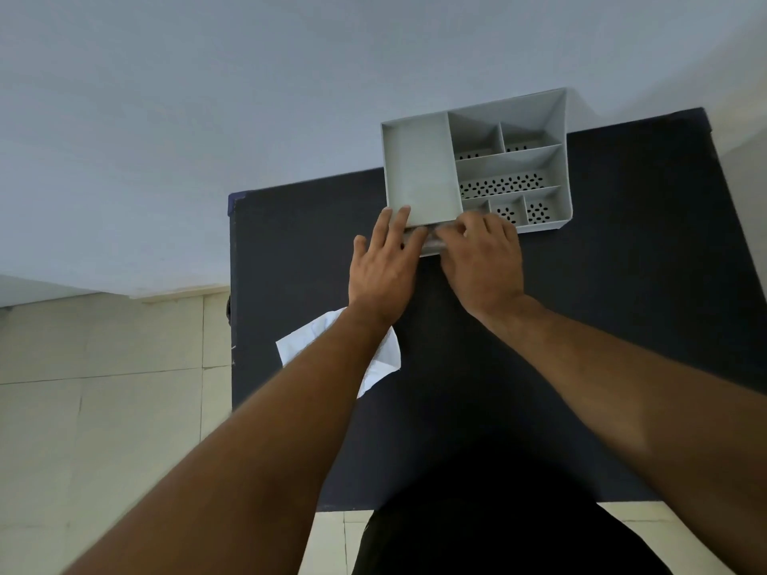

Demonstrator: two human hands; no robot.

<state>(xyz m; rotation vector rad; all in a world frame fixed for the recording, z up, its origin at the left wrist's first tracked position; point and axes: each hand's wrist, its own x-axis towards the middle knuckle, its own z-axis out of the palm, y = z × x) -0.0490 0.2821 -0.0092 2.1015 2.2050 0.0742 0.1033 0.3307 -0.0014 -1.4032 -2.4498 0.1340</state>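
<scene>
Left hand [384, 267] and right hand [481, 263] at near edge of grey organizer [419, 168]

One grey plastic organiser tray [556, 130], split into seven compartments: one large and six smaller. One crumpled white paper sheet [299, 346]. One dark navy rectangular bench [622, 284]. Two bare hands: one left hand [384, 271], one right hand [481, 263].

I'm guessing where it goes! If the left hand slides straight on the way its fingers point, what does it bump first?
Most likely the grey tray: the left hand has its fingertips at its near left corner, by the big plain compartment. Whether they touch it or hover above is unclear.
</scene>
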